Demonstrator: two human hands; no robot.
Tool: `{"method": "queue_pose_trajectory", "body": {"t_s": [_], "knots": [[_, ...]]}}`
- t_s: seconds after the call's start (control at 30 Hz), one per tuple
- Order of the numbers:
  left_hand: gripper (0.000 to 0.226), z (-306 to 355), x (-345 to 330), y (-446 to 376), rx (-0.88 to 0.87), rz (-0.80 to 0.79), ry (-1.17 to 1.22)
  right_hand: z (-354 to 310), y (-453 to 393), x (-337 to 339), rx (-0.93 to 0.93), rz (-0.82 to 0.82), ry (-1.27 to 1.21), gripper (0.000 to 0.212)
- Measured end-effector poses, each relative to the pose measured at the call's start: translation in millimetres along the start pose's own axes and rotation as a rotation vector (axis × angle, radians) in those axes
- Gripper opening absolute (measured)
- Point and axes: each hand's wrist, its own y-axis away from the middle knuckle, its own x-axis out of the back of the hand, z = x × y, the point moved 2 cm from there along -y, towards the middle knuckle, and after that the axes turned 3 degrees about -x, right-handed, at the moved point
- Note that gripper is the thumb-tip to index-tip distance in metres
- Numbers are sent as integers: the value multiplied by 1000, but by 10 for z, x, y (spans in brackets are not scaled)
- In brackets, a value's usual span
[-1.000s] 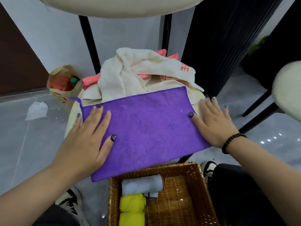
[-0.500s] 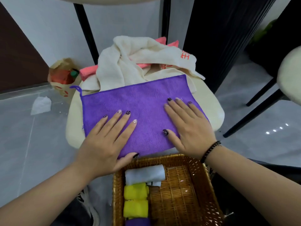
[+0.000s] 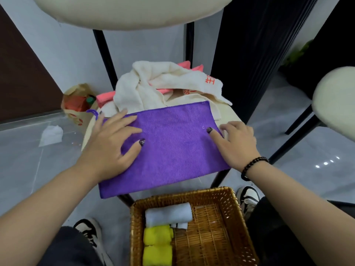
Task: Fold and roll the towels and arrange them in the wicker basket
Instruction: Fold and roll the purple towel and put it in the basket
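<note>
Stool (image 3: pixel 229 117) is carrying the purple towel (image 3: pixel 172 143), whose near edge is overhanging the seat's front edge above the wicker basket (image 3: pixel 233 206); the basket's right half is lying bare beside rolled white and yellow towels. Both hands are now sitting at the towel's short ends, apart from their central position half a second ago. Left hand (image 3: pixel 109 148) is pressing flat, fingers spread; right hand (image 3: pixel 237 144) is curling over the right edge. The towel is lying folded, smooth.

Our arms are bare, nails painted dark on both hands; a black beaded bracelet (image 3: pixel 253 166) circles the right wrist; dark trousers (image 3: pixel 71 248) and black-and-white sneakers (image 3: pixel 90 232) flank the wicker basket (image 3: pixel 226 192).
</note>
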Motion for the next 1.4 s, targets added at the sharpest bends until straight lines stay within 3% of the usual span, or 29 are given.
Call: {"method": "queue_pose_trajectory", "body": {"t_s": [0.17, 0.27, 0.5, 0.6, 0.7, 0.9, 1.1, 1.2, 1.3, 1.4], "knots": [[56, 334, -183, -322, -126, -146, -10, -179, -85, -74, 4, -22, -55, 49], [64, 366, -279, -455, -57, -205, 15, -205, -146, -61, -58, -47, -260, 35], [50, 287, -289, -744, 106, -185, 9, -303, -418, 97, -217, -234, -586, 52], [56, 190, -243, -759, 119, -226, 11, -407, -557, 134, -208, -266, -738, 31], [57, 104, -195, -714, 151, -248, 39, -513, -677, 118, -90, -234, -591, 20], [37, -172, -39, -577, 258, -308, 37, -621, -845, 189, 130, -191, -320, 7], [17, -428, 235, -407, 354, -352, 208, -512, -930, 368, 200, -166, -138, 17], [10, -514, 296, -419, 356, -275, 218, -551, -944, 376, 215, -82, -83, 10], [15, -556, 275, -488, 331, -111, 35, -584, -986, 346, 237, 88, -32, 10], [20, -569, 243, -547, 331, 37, -95, -606, -1019, 357, 212, 236, -149, 12]]}}
